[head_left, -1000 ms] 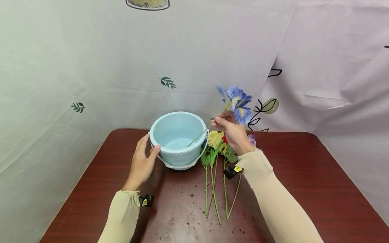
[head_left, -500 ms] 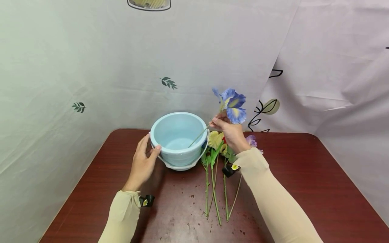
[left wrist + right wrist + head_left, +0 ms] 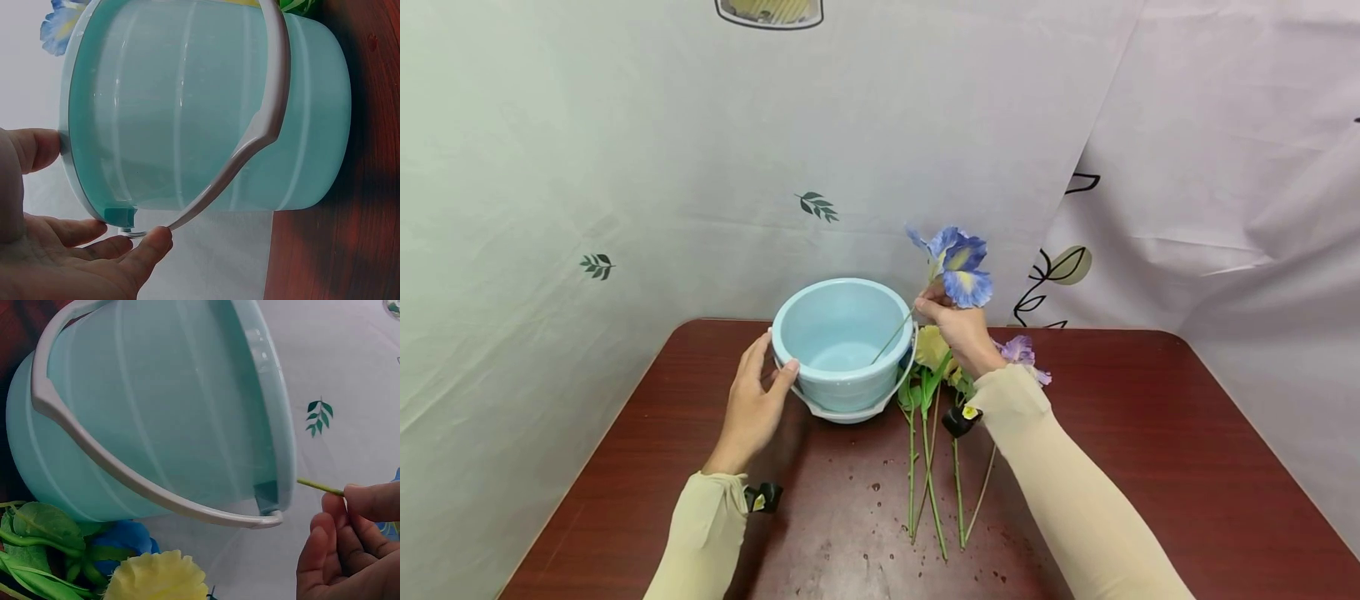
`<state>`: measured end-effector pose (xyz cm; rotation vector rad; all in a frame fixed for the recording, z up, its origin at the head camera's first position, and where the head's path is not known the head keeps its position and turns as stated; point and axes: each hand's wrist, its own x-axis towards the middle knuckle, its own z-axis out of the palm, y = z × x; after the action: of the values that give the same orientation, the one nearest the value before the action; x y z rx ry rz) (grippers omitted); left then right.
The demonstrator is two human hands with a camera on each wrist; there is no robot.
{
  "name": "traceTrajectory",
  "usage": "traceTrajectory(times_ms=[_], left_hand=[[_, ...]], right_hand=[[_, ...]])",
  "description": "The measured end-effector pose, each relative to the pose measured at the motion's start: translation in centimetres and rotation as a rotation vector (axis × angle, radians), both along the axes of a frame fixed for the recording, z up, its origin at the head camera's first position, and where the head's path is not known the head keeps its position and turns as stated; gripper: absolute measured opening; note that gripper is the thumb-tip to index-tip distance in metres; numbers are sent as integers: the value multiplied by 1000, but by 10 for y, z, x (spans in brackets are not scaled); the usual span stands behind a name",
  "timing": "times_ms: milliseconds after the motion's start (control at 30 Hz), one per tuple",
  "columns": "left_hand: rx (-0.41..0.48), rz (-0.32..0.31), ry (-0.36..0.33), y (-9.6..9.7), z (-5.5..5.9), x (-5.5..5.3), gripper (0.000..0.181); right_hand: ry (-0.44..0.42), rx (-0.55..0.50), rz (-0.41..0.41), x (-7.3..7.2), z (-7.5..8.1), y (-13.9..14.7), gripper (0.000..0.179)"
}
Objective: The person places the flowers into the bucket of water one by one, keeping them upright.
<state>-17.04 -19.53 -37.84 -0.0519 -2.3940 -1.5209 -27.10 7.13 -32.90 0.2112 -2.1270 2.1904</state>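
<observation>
A light blue bucket (image 3: 842, 385) with a white handle (image 3: 119, 469) stands upright on the table. At its left side my left hand (image 3: 754, 408) rests its thumb on the rim and touches the rim and handle joint with extended fingertips. Over the bucket's right edge, my right hand (image 3: 961, 329) pinches the thin green stem (image 3: 319, 486) of a blue and yellow iris (image 3: 958, 265) between thumb and fingers. The bloom sits above that hand, while the stem slants down left into the bucket. Whether the stem's end touches the bottom cannot be told.
Several cut flowers lie right of the bucket, including a yellow bloom (image 3: 156, 578), a blue bloom (image 3: 125, 540) and a purple bloom (image 3: 1018, 350). Their green stems (image 3: 934, 500) point toward the front edge. Water drops dot the dark red table (image 3: 835, 533); a patterned cloth (image 3: 880, 125) hangs behind.
My right hand has moved left and slightly down, bringing the iris bloom closer to the bucket. More of the purple bloom shows now. My left hand has stayed at the rim.
</observation>
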Motion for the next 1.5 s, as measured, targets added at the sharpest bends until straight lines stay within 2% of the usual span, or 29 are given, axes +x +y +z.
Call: traceTrajectory(times_ms=[233,433,800,1267,1500], left_hand=[[1,-5,-2,0,0,1,61],[7,-10,5,1,0,2,61],[15,-12,21,1,-1,2,61],[1,-4,3,1,0,1,61],[0,-1,9,0,0,0,60]], right_hand=[[-88,69,-4,-1,-4,-4,8],[-88,104,-9,-3,-8,-9,7],[-166,165,17,-4,-11,-15,6],[-89,194,-19,-11,-13,-25,7],[-100,131,-26,-13,-13,-27,14]])
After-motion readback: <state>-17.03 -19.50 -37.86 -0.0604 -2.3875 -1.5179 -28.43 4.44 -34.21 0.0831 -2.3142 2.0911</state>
